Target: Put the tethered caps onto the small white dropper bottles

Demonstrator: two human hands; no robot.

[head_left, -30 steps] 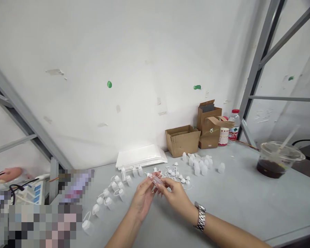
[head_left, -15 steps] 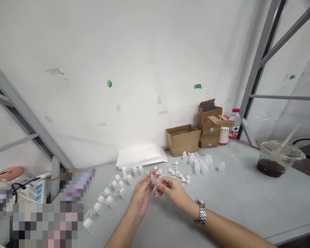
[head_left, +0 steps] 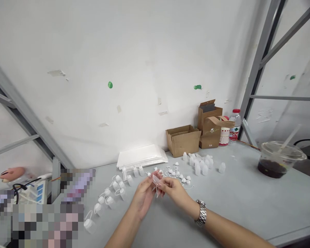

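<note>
Between my two hands, above the middle of the table, is a small translucent squeeze bottle (head_left: pixel 156 181), tilted. My left hand (head_left: pixel 144 194) pinches its upper left end, and the fingers hide what is there. The thumb and fingers of my right hand (head_left: pixel 173 188) are closed on the bottle's other end. A thin white strap (head_left: pixel 157 191) hangs below the bottle. Just behind the hands lies a loose group of white caps with straps (head_left: pixel 182 176). Capped small bottles (head_left: pixel 110 201) stand in rows to the left. Bottles without caps (head_left: pixel 204 168) are grouped at the back right.
Along the wall are a stack of white sheets (head_left: pixel 142 155), an open cardboard box (head_left: pixel 184 143), a brown paper bag (head_left: pixel 209 134) and a red-capped water bottle (head_left: pixel 235 127). A plastic bowl with dark liquid (head_left: pixel 272 165) stands at right. A power strip (head_left: pixel 37 191) is at left.
The small bottle has shifted slightly right and tilted differently between my fingers. Both hands keep hold of it. The other things stand where they were.
</note>
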